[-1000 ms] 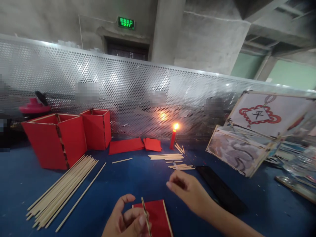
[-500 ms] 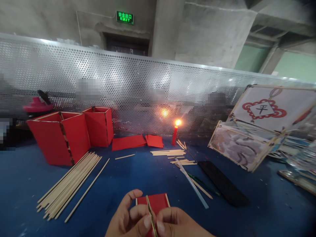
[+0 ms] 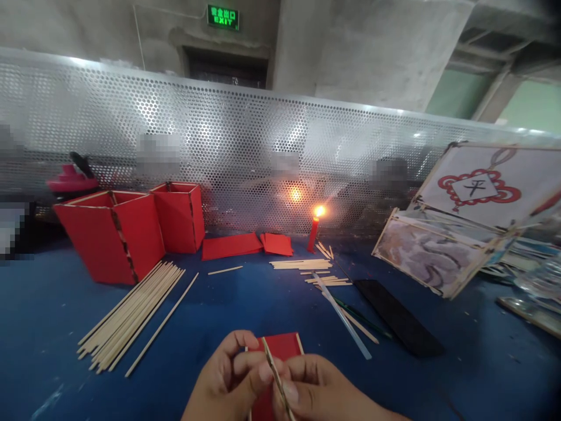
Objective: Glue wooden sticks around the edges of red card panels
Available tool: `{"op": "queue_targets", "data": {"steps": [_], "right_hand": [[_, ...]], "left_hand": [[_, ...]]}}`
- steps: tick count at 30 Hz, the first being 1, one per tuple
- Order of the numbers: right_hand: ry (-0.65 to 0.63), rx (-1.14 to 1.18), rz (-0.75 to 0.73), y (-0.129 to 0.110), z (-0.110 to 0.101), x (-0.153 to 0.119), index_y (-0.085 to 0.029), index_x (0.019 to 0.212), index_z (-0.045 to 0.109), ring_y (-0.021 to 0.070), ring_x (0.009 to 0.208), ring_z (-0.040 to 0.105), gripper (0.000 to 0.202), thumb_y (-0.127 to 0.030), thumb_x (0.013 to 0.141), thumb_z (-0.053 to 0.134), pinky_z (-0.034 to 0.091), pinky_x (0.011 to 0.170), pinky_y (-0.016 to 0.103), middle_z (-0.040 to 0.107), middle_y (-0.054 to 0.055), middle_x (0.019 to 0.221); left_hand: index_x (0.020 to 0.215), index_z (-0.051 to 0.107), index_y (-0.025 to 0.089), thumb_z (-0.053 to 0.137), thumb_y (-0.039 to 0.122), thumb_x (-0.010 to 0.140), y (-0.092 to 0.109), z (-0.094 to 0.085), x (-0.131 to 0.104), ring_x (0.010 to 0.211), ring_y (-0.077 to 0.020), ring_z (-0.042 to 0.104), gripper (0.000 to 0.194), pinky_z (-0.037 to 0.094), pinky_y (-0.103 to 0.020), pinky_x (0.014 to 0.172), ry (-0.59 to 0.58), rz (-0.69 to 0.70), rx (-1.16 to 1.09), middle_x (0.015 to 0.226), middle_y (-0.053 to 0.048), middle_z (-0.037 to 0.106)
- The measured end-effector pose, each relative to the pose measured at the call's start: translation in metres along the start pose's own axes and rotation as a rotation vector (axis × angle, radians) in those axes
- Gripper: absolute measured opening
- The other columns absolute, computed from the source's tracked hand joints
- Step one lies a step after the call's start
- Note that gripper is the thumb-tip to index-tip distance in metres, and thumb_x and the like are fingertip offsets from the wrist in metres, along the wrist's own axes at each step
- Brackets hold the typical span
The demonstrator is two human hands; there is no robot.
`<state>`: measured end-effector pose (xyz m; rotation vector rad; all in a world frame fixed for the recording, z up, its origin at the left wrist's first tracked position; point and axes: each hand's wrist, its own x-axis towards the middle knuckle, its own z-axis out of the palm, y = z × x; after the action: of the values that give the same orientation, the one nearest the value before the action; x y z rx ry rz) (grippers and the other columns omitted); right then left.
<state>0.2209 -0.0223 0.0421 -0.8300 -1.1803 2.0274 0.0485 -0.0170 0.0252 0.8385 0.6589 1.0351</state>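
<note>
At the near edge of the table, my left hand (image 3: 232, 374) and my right hand (image 3: 322, 386) meet with fingers closed. Between their thumbs and fingertips they pinch the thin stick-edged seam (image 3: 272, 363) of a red panel piece (image 3: 284, 345). Dark brownish marks run along that seam. Pale wooden sticks border the red sheet, which extends behind and below my fingers. Much of the piece is hidden by both hands, so how its panels join cannot be made out.
Two red stick-framed boxes (image 3: 135, 234) stand left, near a bundle of wooden sticks (image 3: 131, 318). Red paper pieces (image 3: 232, 245) and a lit red candle (image 3: 313, 235) are at the back. Shorter sticks (image 3: 302, 265), a glue stick (image 3: 344, 318), a black strip (image 3: 397, 318) and a painted lantern frame (image 3: 421, 251) lie right.
My view has tipped slightly down and left, so the table items sit a little higher and farther right. Both hands still pinch the seam, which leans a bit more.
</note>
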Motion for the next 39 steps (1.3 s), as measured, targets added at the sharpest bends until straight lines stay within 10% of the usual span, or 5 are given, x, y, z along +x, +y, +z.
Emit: {"op": "queue_targets", "data": {"steps": [7,14,20,25,39], "right_hand": [[0.097,-0.348,-0.108,-0.033,-0.011,-0.015,-0.016,0.071,0.061,0.005,0.046,0.035,0.045,-0.056,0.07,0.081,0.026,0.046,0.02,0.048,-0.008,0.053],[0.06,-1.375,-0.17,-0.083,-0.038,0.021,-0.015,0.082,0.075,0.0126,0.065,0.056,0.012,-0.021,0.084,0.065,0.041,0.061,0.024,0.067,0.002,0.074],[-0.158,-1.511,-0.096,-0.085,-0.051,0.063,-0.016,0.077,0.078,0.012,0.066,0.059,0.008,-0.016,0.078,0.07,0.04,0.061,0.023,0.069,0.0,0.073],[-0.217,-1.533,-0.075,-0.086,-0.049,0.072,-0.016,0.079,0.079,0.0117,0.067,0.06,0.012,-0.014,0.076,0.068,0.041,0.062,0.022,0.07,-0.001,0.073],[-0.192,-1.579,-0.032,-0.087,-0.039,0.066,-0.015,0.074,0.078,0.0099,0.06,0.055,0.014,-0.009,0.073,0.066,0.039,0.058,0.021,0.066,-0.003,0.065]], "left_hand": [[0.09,0.064,0.025,0.046,0.026,0.094,0.037,-0.018,0.013,0.084,-0.0209,0.067,0.018,0.052,-0.033,0.076,-0.011,0.386,1.359,0.087,-0.002,0.072],[0.088,0.066,0.022,0.035,0.03,0.096,0.056,-0.022,0.001,0.074,-0.0332,0.065,0.034,0.05,-0.047,0.069,0.048,0.478,1.738,0.076,-0.009,0.067],[0.104,0.051,0.025,0.052,0.038,0.094,0.034,-0.04,-0.009,0.089,-0.0269,0.074,0.016,0.06,-0.039,0.074,0.096,0.659,1.615,0.095,-0.007,0.073],[0.116,0.046,0.022,0.069,0.038,0.082,0.019,-0.046,-0.007,0.109,-0.0329,0.071,0.045,0.06,-0.05,0.088,0.11,0.552,1.599,0.117,-0.016,0.071],[0.115,0.047,0.025,0.068,0.035,0.081,0.015,-0.042,-0.002,0.115,-0.0321,0.067,0.042,0.056,-0.05,0.095,0.107,0.386,1.493,0.122,-0.012,0.069]]}}
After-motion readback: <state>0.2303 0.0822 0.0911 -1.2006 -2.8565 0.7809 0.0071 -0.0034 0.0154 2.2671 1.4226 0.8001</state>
